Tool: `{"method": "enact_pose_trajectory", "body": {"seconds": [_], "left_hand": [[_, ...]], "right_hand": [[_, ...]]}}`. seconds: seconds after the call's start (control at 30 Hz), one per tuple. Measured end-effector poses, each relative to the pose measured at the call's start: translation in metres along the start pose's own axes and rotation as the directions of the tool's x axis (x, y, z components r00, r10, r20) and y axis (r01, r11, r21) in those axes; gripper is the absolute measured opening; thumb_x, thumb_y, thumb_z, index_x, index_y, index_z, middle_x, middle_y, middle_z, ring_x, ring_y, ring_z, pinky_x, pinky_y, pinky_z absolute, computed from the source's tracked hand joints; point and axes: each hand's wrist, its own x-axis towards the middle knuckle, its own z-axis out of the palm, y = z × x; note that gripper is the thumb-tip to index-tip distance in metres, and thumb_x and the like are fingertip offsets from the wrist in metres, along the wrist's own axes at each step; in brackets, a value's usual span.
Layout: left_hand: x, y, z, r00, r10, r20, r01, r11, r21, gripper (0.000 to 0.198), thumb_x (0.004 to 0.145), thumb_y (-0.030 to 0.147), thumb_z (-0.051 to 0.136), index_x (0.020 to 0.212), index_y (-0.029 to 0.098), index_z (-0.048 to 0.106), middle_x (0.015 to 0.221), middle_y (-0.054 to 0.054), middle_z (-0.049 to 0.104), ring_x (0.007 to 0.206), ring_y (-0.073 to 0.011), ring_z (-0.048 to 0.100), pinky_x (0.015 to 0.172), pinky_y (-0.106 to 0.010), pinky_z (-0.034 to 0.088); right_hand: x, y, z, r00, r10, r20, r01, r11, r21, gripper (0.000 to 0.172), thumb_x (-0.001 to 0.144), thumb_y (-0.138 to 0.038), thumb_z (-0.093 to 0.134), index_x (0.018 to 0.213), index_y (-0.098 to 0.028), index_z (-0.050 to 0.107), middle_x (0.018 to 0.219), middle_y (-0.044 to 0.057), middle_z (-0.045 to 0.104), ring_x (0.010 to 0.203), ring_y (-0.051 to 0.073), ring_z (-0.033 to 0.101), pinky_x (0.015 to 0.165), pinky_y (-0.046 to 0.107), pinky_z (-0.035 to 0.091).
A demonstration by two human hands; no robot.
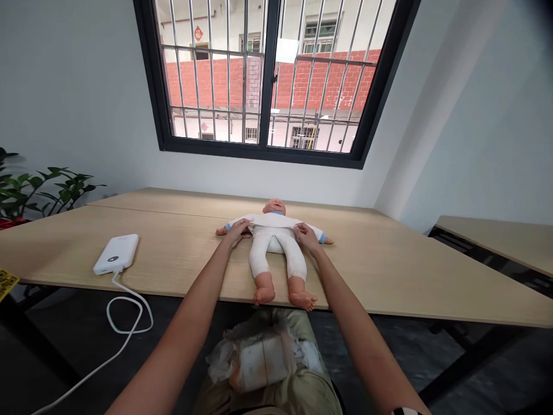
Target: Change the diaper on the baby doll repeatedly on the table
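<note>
A baby doll lies on its back on the wooden table, head toward the window and bare feet at the front edge. It wears a white top with blue cuffs and collar, its arms spread to both sides. White covers the doll's legs down to the shins. My left hand has its fingers closed on the top's lower edge at the doll's left-hand side in view. On the opposite side, my right hand pinches the same hem between thumb and fingers. The hem is stretched across the doll's belly between both hands.
A white power bank rests on the table's left part, its white cable hanging over the edge. On my lap lies a plastic-wrapped package. A leafy plant stands far left. Behind the table is a barred window.
</note>
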Motion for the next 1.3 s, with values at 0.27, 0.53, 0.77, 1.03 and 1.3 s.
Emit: {"method": "enact_pose_trajectory", "body": {"seconds": [0.27,0.53,0.77,1.03,1.3], "left_hand": [[-0.004,0.0,0.004,0.994,0.01,0.108,-0.025,0.989,0.143,0.021,0.056,0.027,0.074,0.067,0.017,0.058,0.065,0.003,0.055,0.061,-0.0113,0.051,0.061,-0.023,0.04],[-0.004,0.001,0.002,0.997,0.009,0.076,-0.021,0.988,0.151,0.021,0.059,0.032,0.071,0.065,0.019,0.057,0.067,-0.001,0.059,0.065,-0.0138,0.055,0.064,-0.025,0.046],[-0.009,0.007,0.011,0.992,0.112,0.061,-0.123,0.972,0.202,0.042,0.057,0.031,0.077,0.095,0.02,0.064,0.076,0.002,0.054,0.067,-0.0126,0.054,0.064,-0.024,0.044],[-0.006,0.004,0.023,0.958,0.287,0.025,-0.277,0.895,0.349,0.023,0.059,0.029,0.078,0.08,0.018,0.074,0.086,-0.005,0.061,0.084,-0.0199,0.056,0.081,-0.031,0.045],[-0.005,0.007,0.025,0.951,0.307,-0.023,-0.282,0.898,0.338,0.025,0.063,0.039,0.075,0.072,0.017,0.069,0.082,-0.006,0.068,0.081,-0.0213,0.059,0.081,-0.035,0.045]], "right_hand": [[-0.006,-0.003,-0.005,0.986,-0.008,0.164,0.012,1.0,-0.024,0.033,0.065,-0.051,0.065,0.071,-0.019,0.059,0.079,0.002,0.062,0.076,0.017,0.052,0.077,0.031,0.044],[-0.004,-0.002,-0.006,0.988,0.124,0.096,-0.136,0.98,0.142,0.025,0.062,-0.032,0.062,0.082,-0.019,0.068,0.088,0.005,0.068,0.08,0.019,0.057,0.079,0.034,0.048],[-0.009,-0.002,0.002,0.999,0.032,0.044,-0.036,0.995,0.088,0.033,0.062,-0.031,0.069,0.093,-0.02,0.071,0.109,0.007,0.069,0.101,0.023,0.058,0.093,0.038,0.046],[-0.011,-0.003,0.013,0.997,-0.08,-0.007,0.08,0.996,-0.046,0.033,0.077,-0.04,0.068,0.092,-0.011,0.073,0.097,0.012,0.072,0.09,0.022,0.061,0.085,0.035,0.045],[-0.009,-0.005,0.014,0.995,-0.096,-0.014,0.095,0.994,-0.061,0.03,0.074,-0.046,0.065,0.079,-0.017,0.07,0.084,0.007,0.071,0.081,0.021,0.061,0.078,0.034,0.047]]}}
